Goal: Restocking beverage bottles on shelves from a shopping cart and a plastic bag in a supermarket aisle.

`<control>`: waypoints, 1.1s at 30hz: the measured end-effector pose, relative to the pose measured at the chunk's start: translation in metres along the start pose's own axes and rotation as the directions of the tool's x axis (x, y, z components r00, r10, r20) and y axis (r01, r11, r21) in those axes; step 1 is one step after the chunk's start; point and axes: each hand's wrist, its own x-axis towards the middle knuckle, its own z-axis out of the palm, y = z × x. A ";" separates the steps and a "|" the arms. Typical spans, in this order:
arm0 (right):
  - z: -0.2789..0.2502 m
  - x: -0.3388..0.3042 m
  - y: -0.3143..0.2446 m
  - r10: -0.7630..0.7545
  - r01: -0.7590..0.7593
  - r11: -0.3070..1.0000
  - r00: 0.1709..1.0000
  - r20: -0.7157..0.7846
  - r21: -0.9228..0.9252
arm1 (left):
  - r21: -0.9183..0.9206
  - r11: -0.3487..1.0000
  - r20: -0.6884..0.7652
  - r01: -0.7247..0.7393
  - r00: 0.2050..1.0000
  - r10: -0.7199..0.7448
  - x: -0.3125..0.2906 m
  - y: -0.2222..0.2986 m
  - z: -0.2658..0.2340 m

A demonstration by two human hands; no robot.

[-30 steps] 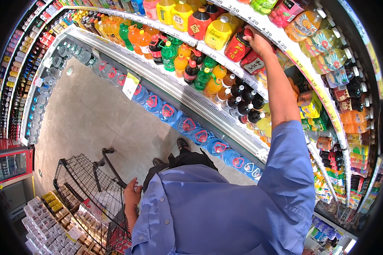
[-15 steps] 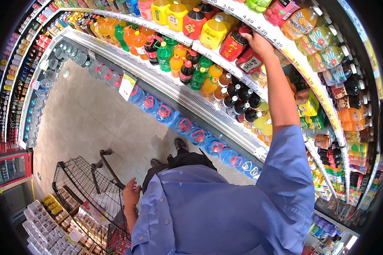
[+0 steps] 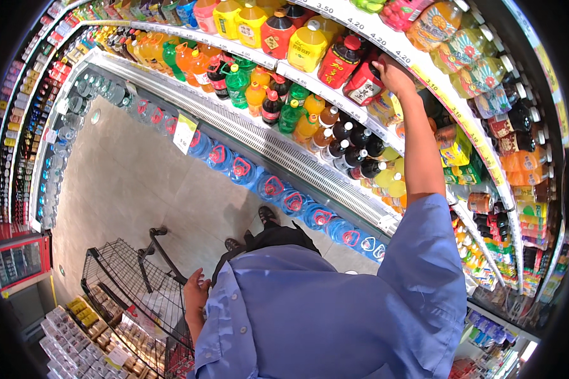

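Note:
My right hand reaches to the upper shelf, its fingers curled round the upper part of a red drink bottle with a dark band on its label; some fingers are hidden behind it. Directly left of that stands another red drink bottle with a red cap. A yellow drink bottle follows further left. Low at my left side, my left hand hangs with loosely bent fingers apart, holding nothing. Close beside it is the handle of a wire shopping cart.
Below, a lower shelf holds orange, green and dark soda bottles. Large blue water jugs line the cooler's vented front edge. A price rail runs above my right hand. Stacked packs stand behind the cart.
My right hand has shifted right, from the neck of the red-capped bottle to the red bottle beside it. The red-capped bottle stays on the shelf. My left hand has hardly moved.

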 end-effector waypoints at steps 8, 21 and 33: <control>0.003 -0.001 0.007 0.121 -0.126 0.991 0.985 0.120 0.033 | -0.070 0.996 0.032 0.059 0.998 -0.057 0.022 -0.035 0.008; 0.061 -0.262 -0.103 0.142 0.028 0.896 0.928 -0.345 0.444 | 0.543 0.807 0.062 -0.235 0.969 0.240 0.032 -0.155 -0.011; 0.186 -0.619 -0.095 0.090 -0.383 0.913 0.524 0.847 0.140 | 0.766 0.642 -0.427 0.034 0.774 0.468 -0.057 -0.164 -0.073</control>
